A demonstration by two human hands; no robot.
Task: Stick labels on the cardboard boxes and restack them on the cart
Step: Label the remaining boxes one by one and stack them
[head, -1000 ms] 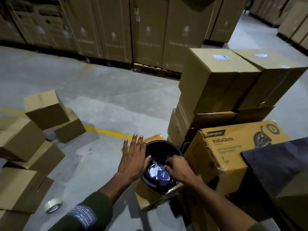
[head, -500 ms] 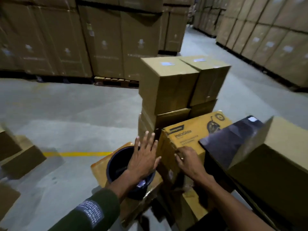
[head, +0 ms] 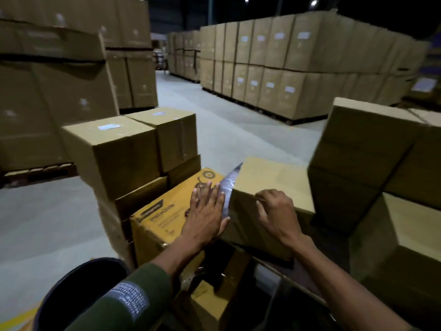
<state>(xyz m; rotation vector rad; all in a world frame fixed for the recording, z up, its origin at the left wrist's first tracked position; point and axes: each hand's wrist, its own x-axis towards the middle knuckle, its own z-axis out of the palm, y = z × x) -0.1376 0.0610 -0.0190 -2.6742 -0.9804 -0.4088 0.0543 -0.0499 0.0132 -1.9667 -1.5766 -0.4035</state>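
Observation:
A plain cardboard box [head: 269, 177] with a dark glossy left side [head: 228, 192] lies in the middle, next to a yellow printed box [head: 167, 211]. My left hand [head: 206, 212] has straight fingers and lies flat over the yellow box, its edge against the plain box's dark side. My right hand [head: 274, 211] has its fingers curled on the plain box's near top edge. To the left, two stacked brown boxes [head: 112, 151] each carry a small white label [head: 108, 127] on top. No label shows in either hand.
A black bucket [head: 78, 295] sits at the lower left under my left sleeve. More brown boxes [head: 372, 151] are piled at the right. Tall pallet stacks of cartons [head: 286, 63] line the back and left, with bare concrete floor [head: 47, 223] between.
The view has swung right and up from the bucket. Both hands left the bucket: the right hand came out of it, and both moved onto the plain box beside the yellow one.

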